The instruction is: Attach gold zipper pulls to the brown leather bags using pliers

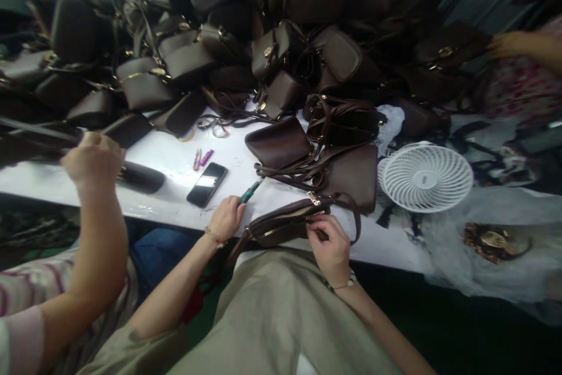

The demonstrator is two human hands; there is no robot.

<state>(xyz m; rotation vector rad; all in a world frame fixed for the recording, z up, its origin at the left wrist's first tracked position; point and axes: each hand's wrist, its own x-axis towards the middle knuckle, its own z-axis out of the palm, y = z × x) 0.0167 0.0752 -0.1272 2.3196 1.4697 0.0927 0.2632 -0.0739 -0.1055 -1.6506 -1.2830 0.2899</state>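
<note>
My left hand [226, 220] is shut around a green-handled tool [249, 192], whose metal tip points away from me over the white table [164, 158]. My right hand [329, 240] grips a dark brown leather handbag [281, 224] near its gold-toned zipper and metal fitting. The bag lies at the table's near edge, between my hands, with its strap looping to the right. The tool's tip is apart from the bag. Another brown bag [277, 142] and a bag with tangled straps [349, 173] lie just beyond.
A large heap of brown handbags [281, 47] covers the table's far side. A smartphone [206, 184] and purple-handled snips [199, 158] lie left of my hands. A white fan [425, 177] stands at right. A co-worker's hand [93, 158] holds a bag at left; another person's hand [504, 44] reaches in at far right.
</note>
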